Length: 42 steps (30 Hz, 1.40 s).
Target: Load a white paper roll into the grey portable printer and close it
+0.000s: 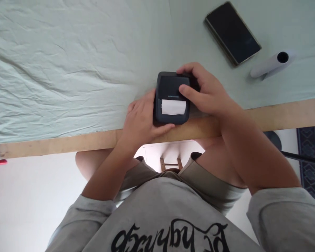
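A small dark label printer (173,86) rests on the pale green cloth near the table's front edge. White paper (173,107) shows in the slot on its near half. My left hand (141,117) lies against the printer's left side, its thumb along the near edge and its fingers wrapped by the side. From the right, my right hand (206,89) grips the far right corner, with one digit on the top cover and another at the far edge.
A dark phone (233,33) lies at the upper right. Beside it is a roll of white paper (270,65). The cloth (68,70) is wrinkled on the left, and a wooden edge (60,141) runs along the table's front.
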### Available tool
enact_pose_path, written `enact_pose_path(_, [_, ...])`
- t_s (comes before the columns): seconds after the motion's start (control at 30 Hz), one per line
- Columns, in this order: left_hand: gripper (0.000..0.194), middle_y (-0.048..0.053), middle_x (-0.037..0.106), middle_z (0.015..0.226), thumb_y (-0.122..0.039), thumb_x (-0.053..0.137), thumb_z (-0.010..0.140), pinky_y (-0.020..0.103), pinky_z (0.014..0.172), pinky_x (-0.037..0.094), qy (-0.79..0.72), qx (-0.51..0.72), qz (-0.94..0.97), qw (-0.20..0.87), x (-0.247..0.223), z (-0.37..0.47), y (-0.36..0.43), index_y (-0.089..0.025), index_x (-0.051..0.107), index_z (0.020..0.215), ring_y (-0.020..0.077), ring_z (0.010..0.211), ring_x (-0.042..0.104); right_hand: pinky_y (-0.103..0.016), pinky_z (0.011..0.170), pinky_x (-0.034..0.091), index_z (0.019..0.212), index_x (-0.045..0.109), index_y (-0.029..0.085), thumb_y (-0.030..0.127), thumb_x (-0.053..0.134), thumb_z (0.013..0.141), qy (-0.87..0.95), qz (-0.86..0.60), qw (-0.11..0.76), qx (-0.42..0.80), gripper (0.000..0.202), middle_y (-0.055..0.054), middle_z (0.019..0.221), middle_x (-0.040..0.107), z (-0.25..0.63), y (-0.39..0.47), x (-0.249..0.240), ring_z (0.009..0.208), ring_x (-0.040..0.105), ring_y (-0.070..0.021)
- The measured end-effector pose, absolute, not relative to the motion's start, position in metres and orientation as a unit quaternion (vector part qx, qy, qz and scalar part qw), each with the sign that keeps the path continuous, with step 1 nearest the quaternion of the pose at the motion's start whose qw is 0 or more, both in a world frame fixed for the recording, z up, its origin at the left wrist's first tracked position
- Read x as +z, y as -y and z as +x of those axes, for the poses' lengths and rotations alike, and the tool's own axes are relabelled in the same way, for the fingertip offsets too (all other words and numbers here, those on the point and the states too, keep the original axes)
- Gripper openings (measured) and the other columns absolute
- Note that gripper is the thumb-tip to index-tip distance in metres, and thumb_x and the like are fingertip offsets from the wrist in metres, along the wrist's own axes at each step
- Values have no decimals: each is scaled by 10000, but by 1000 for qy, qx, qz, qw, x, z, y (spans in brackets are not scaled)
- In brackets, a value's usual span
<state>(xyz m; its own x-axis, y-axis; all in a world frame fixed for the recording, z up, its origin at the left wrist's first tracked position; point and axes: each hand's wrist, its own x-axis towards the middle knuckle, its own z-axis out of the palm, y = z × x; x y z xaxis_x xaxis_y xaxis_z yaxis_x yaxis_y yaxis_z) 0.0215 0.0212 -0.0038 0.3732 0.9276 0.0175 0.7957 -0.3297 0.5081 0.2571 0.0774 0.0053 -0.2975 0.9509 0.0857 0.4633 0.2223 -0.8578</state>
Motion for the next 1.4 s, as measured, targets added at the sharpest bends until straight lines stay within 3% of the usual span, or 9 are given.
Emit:
enact_pose_path(0.07, [1002,198,587,1554,-657,776,830,548,1173,437,-540,155,800,213,-2,22,-21,-193,364,1617,433,1443,561,-454,979,568,1120,655,306,393,585,960,704,-509,344,356,195,-15,1116,752,259,-78,4,1025,677,-246])
enact_pose_path(0.2, [1035,233,561,1580,-699,762,833,524,1207,399,-537,137,805,212,-1,21,-21,-130,388,1612,434,1472,535,-412,800,529,888,637,277,267,596,877,694,-574,372,225,43,-26,852,663,265,-79,3,764,577,-207])
enact_pose_path(0.33, [1096,250,538,1600,-750,760,823,516,1223,378,-538,118,807,214,-1,20,-21,-108,382,1628,442,1494,512,-415,693,496,1011,640,313,291,657,825,724,-565,332,215,188,-7,750,579,270,-78,-3,672,521,-219])
enact_pose_path(0.53, [1171,241,466,1664,-802,780,784,487,1236,374,-542,117,807,206,-1,21,-22,-127,365,1645,421,1557,445,-500,874,575,1180,650,328,233,612,851,766,-532,293,212,345,-58,1001,694,270,-77,-8,946,660,-292])
enact_pose_path(0.73, [1085,198,550,1612,-822,767,785,496,1230,414,-532,156,802,221,-1,18,-26,-182,449,1602,393,1510,516,-627,977,543,1307,592,313,201,593,836,776,-551,224,209,484,-119,1295,674,265,-72,-9,1146,657,-403])
enact_pose_path(0.87, [1061,196,618,1540,-849,761,767,499,1236,435,-518,197,801,226,-4,16,-29,-158,528,1538,371,1461,571,-666,959,517,1364,555,251,220,561,850,782,-564,192,183,515,-185,1324,647,260,-70,-13,1154,652,-456])
enact_pose_path(1.0, [1015,166,619,1548,-777,839,743,520,1226,445,-518,187,805,222,-7,15,-30,-226,532,1539,370,1469,564,-600,979,532,1347,561,282,208,583,848,782,-554,220,181,505,-142,1326,671,259,-70,-17,1153,662,-401])
enact_pose_path(1.2, [991,166,615,1551,-709,866,757,533,1210,445,-528,179,805,203,-6,17,-28,-223,522,1549,395,1451,571,-591,1003,520,1342,583,234,179,580,787,769,-559,241,196,558,-161,1340,683,259,-73,-17,1226,646,-415])
enact_pose_path(1.4, [1043,186,534,1625,-720,809,797,553,1216,404,-542,155,801,201,-4,20,-22,-220,415,1623,427,1517,492,-488,852,575,1363,534,325,267,584,821,723,-522,345,293,548,-22,927,648,270,-78,-11,860,644,-267])
